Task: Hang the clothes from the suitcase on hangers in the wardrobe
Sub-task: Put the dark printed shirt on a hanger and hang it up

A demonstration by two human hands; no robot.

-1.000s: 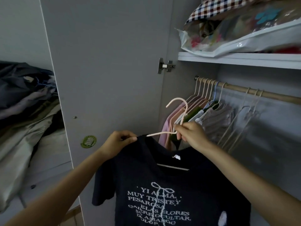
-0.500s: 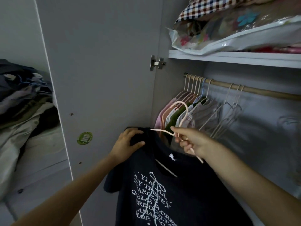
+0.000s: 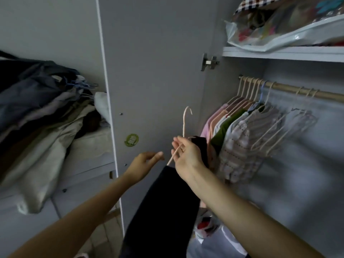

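Below the right hand (image 3: 186,157), black shirt (image 3: 163,205) hangs

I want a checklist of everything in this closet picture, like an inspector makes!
Surface: white wardrobe shelf holds a clear plastic storage bag.
Job's things: black T-shirt hangs on a pale pink wire hanger, not yet on the wooden rail; hung clothes and empty hangers on the rail.
Clutter: pile of dark and beige clothes at left.
Hands: right hand grips the hanger; left hand open, holds nothing.
Cables: nothing seen.
Surroundings: open grey wardrobe door with green round sticker.
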